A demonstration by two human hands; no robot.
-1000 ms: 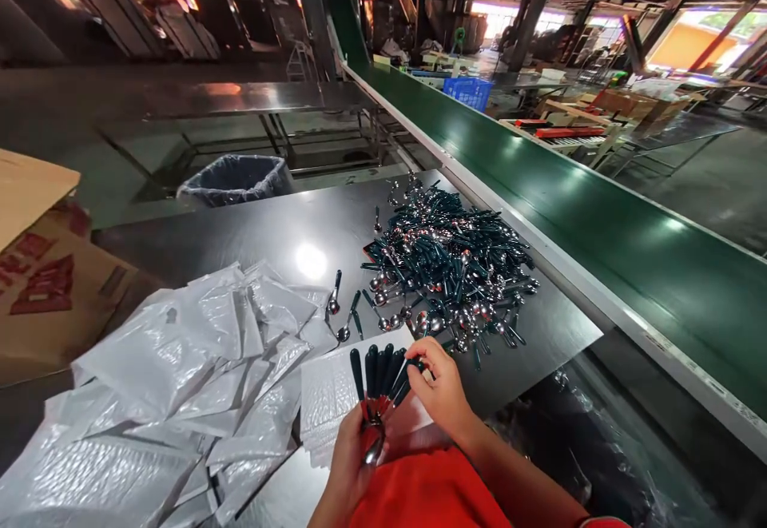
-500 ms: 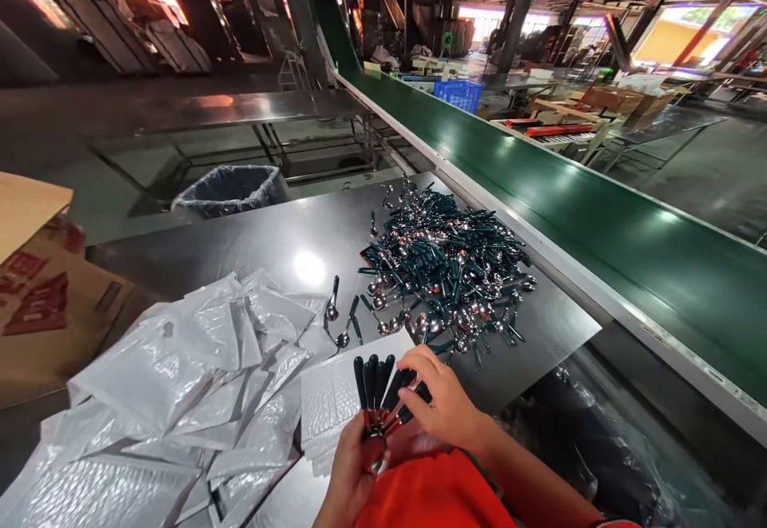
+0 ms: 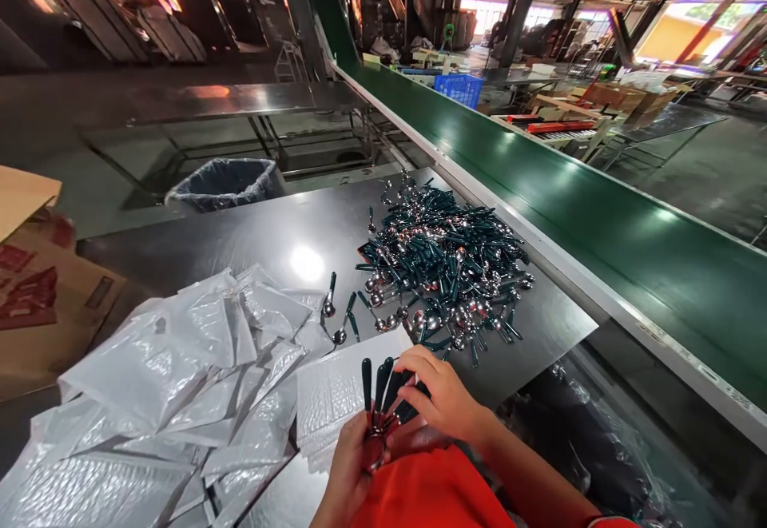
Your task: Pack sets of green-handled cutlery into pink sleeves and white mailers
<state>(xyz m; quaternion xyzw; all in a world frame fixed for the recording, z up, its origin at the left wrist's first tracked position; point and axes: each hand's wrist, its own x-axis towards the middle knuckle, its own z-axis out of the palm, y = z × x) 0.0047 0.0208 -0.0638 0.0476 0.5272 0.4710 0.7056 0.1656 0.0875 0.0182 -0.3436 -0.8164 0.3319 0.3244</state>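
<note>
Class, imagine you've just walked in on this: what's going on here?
A person's left hand grips a small bunch of spoons near the bowl ends, dark handles fanned upward, while the right hand has its fingers at the handles. Beyond the hands, a large spoon pile covers part of the metal table. Close by lies a stack of white padded packets, with a looser packet heap to its left.

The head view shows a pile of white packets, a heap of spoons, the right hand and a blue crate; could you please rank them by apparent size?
1. Pile of white packets
2. Heap of spoons
3. Right hand
4. Blue crate, though it stands farthest away
</note>
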